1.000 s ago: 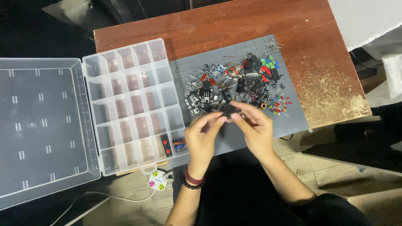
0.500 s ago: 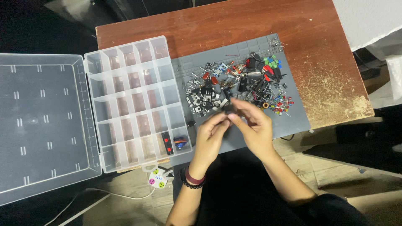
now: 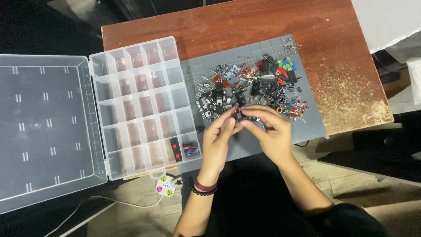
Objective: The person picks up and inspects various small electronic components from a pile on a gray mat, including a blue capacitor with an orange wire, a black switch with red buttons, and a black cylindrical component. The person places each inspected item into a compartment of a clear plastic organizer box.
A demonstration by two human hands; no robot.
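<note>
A small black electronic part [image 3: 240,116] is pinched between the fingertips of my left hand [image 3: 218,142] and my right hand [image 3: 269,131], just above the near half of a grey work mat [image 3: 307,127]. Behind my hands a heap of small electronic components [image 3: 254,85] covers the mat: black parts, red and green pieces, metal legs. A clear plastic organizer box [image 3: 131,105] with several compartments lies to the left. Its near row holds a black and red part [image 3: 175,149] and a blue and red part [image 3: 189,148].
The box's open lid [image 3: 44,127] lies flat at the far left, past the table edge. The mat sits on a worn brown wooden table [image 3: 342,57]. A white power strip [image 3: 164,186] with a cable lies on the floor below the box.
Both hands stay together over the mat's near half, turning the small black part between the fingertips. Nothing else has visibly shifted.
</note>
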